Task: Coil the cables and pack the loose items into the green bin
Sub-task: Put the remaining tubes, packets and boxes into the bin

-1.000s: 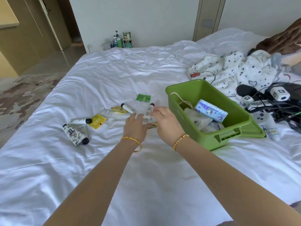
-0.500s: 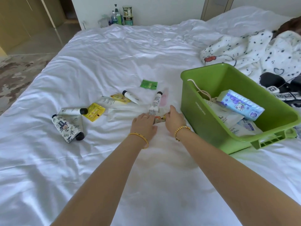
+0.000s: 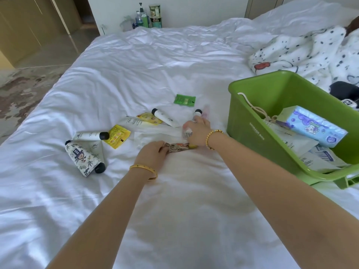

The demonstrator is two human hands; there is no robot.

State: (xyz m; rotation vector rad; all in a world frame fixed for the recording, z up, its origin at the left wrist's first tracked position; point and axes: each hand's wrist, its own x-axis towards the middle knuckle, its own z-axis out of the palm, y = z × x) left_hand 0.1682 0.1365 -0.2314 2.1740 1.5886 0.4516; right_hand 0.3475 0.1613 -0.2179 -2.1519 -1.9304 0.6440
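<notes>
Both hands had parted: left hand (image 3: 153, 154) pinched the keys (image 3: 177, 147) at their left end, right hand (image 3: 197, 131) gripped a tube (image 3: 195, 119). Keys lay left-right between them; bin (image 3: 250, 131) stood right, nearer the right hand.

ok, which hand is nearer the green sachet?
Right. The right hand sits on a small tube just below the green sachet; the left hand is lower and further left, gripping the key bunch.
</notes>
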